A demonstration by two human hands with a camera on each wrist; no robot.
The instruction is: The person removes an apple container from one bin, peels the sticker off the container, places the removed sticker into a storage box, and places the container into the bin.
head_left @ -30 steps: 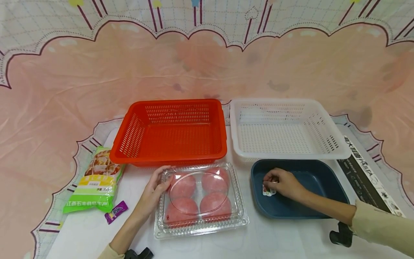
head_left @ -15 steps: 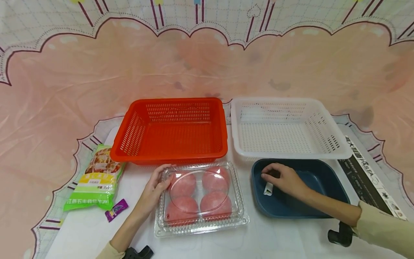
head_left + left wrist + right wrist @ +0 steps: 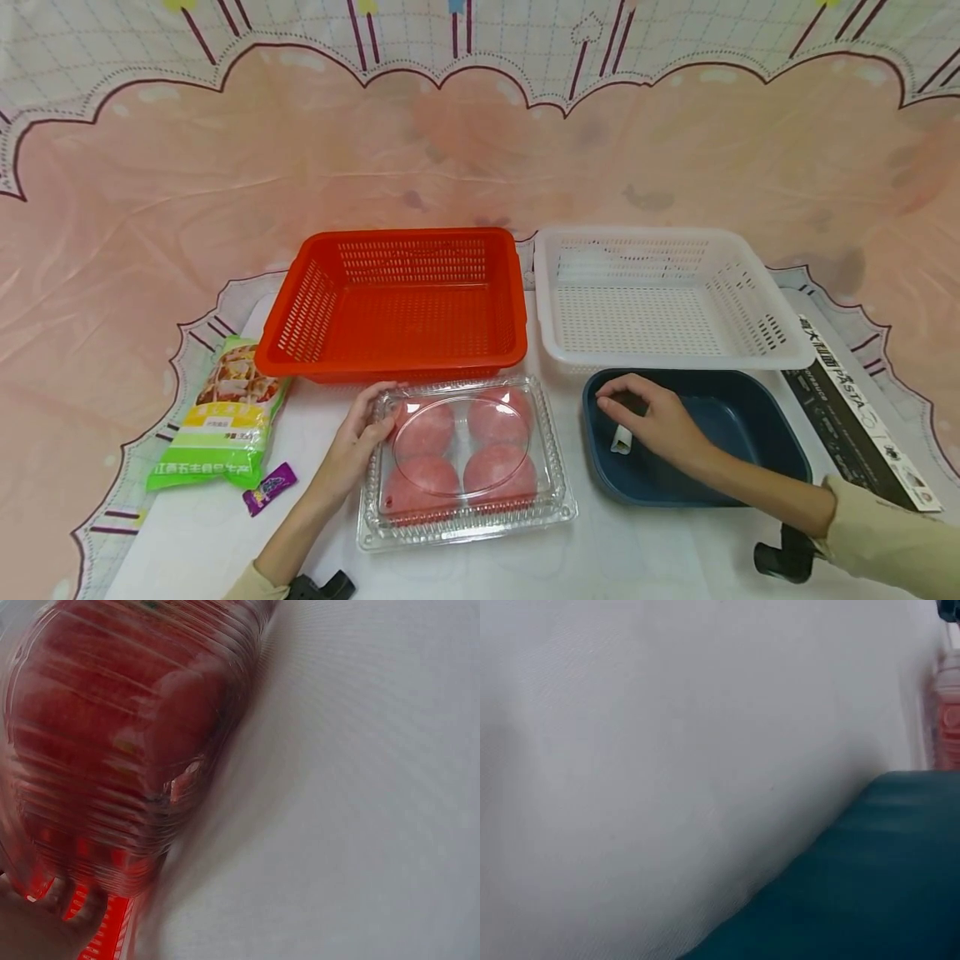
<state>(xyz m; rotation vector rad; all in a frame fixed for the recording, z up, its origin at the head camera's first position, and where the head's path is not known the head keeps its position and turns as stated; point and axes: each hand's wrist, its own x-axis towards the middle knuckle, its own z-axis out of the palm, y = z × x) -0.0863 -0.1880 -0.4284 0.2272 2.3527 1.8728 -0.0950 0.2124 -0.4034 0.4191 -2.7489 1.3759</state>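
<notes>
My left hand [image 3: 352,446] holds the rear left corner of a clear plastic clamshell box [image 3: 517,523], thumb at its side and fingers at the back edge. Through the lid show several round pink, peach-like pieces [image 3: 498,471]. The left wrist view has the ribbed side of the box close up, with fingers [image 3: 90,907] at its end. Over the left part of a dark blue basin [image 3: 750,425] hovers my right hand [image 3: 663,429], thumb and fingers apart and nothing between them. A small white packet [image 3: 621,439] lies beneath it in the basin.
Behind stand a red-orange slotted basket [image 3: 420,333] and a white one [image 3: 637,325]. A green and yellow snack bag [image 3: 217,425] and a purple candy [image 3: 270,489] lie at left. At right, a long black pasta box [image 3: 862,425] lies slanted beside the basin.
My right hand has let go of the white packet, which now lies in the basin. The hand has lifted slightly and its fingers have spread. The left hand has stayed on the box.
</notes>
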